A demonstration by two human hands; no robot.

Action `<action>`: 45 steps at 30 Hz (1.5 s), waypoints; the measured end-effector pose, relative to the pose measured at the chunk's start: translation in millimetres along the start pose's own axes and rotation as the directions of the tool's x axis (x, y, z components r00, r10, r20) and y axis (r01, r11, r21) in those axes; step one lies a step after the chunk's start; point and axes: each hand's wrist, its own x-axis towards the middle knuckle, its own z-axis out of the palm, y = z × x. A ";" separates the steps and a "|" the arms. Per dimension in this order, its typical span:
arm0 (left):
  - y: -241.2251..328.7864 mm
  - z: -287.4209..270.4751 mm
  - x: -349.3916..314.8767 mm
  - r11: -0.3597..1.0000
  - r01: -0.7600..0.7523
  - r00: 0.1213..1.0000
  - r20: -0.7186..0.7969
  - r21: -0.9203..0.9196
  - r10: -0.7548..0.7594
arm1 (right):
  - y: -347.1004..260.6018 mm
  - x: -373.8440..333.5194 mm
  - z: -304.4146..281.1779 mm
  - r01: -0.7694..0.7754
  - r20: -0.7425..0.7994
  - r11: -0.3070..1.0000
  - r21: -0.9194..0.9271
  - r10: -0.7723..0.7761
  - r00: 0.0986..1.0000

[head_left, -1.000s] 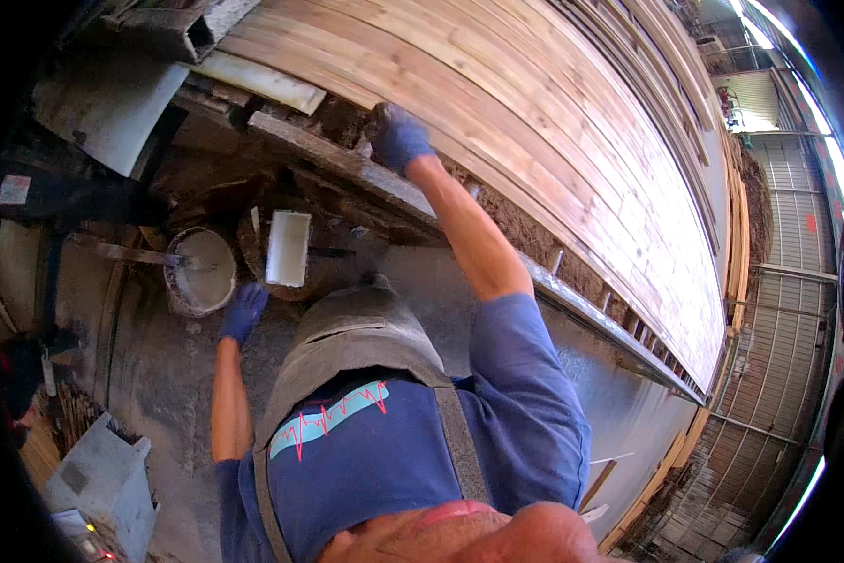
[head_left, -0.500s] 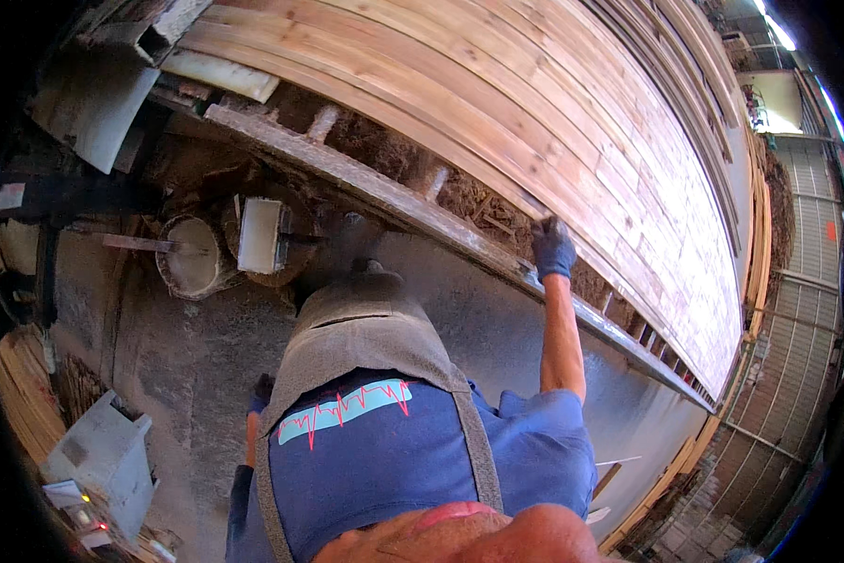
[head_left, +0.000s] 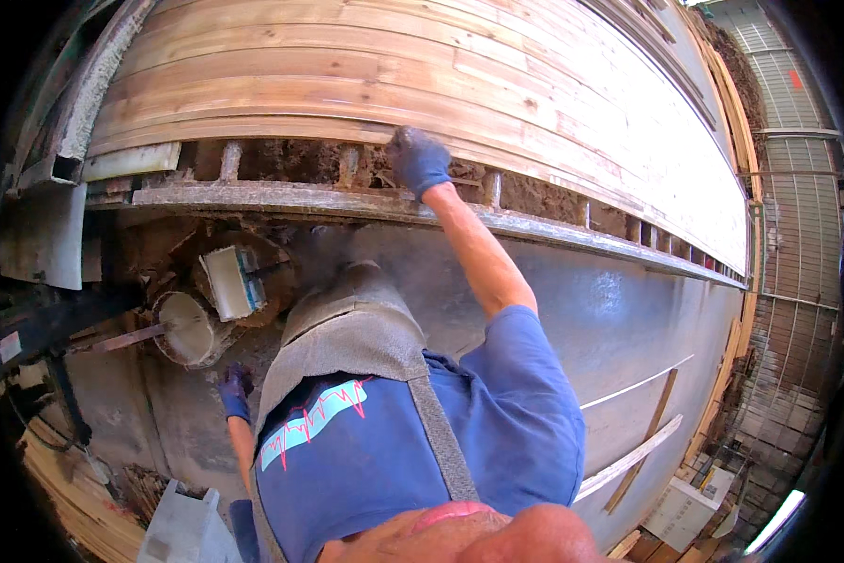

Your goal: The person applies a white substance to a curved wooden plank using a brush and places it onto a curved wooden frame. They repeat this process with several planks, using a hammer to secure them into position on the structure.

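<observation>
Long light-brown wooden boards (head_left: 347, 66) lie side by side across a metal frame in front of me. My right hand (head_left: 417, 159), in a blue glove with a dark, dirty palm side, is closed at the near edge of the boards. Its fingers curl over the edge board; their tips are hidden. Under that wrist runs the frame's worn metal rail (head_left: 281, 197). Lower at the left hangs my left hand (head_left: 236, 389), also gloved, beside my apron (head_left: 347, 328). Its fingers look loosely apart, with nothing visible in them.
A round bucket (head_left: 185, 328) and a white box-shaped container (head_left: 231, 281) stand left of my apron. Wood debris (head_left: 286, 159) fills the gap behind the rail. A grey plastic bin (head_left: 189, 527) is at lower left. Loose strips (head_left: 628, 460) lie on the floor at right.
The view has turned, so the boards now run more level. My right hand appears further left along the board edge, still closed. My left hand has come out from beside the apron.
</observation>
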 end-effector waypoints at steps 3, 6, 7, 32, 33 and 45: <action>-2.9 35.0 -15.7 0.993 0.080 0.997 0.030 -0.085 -0.078 | 4.7 -1.6 1.5 0.093 -0.076 0.995 0.018 -0.092 0.993; -6.4 58.9 -40.7 0.985 0.109 0.994 0.043 -0.137 -0.104 | -5.9 4.3 1.5 0.173 -0.046 0.984 0.042 -0.171 0.984; -8.7 66.2 -47.9 0.983 0.111 0.993 0.046 -0.149 -0.106 | -13.3 6.5 -4.4 0.108 0.055 0.993 0.043 -0.110 0.992; 253.8 298.6 -606.6 -0.120 -0.976 -0.098 0.126 0.183 0.987 | 326.3 -186.4 -250.8 0.084 0.116 0.987 -0.136 -0.069 0.991; 263.4 302.4 -636.2 -0.206 -0.978 -0.196 0.180 0.042 0.964 | 343.2 -185.3 -246.2 0.138 0.091 0.988 -0.070 -0.132 0.987; 204.5 329.1 -814.7 -0.247 -0.965 -0.262 0.281 -0.087 0.923 | 236.2 -199.5 -284.4 0.314 0.199 0.919 -0.240 -0.270 0.942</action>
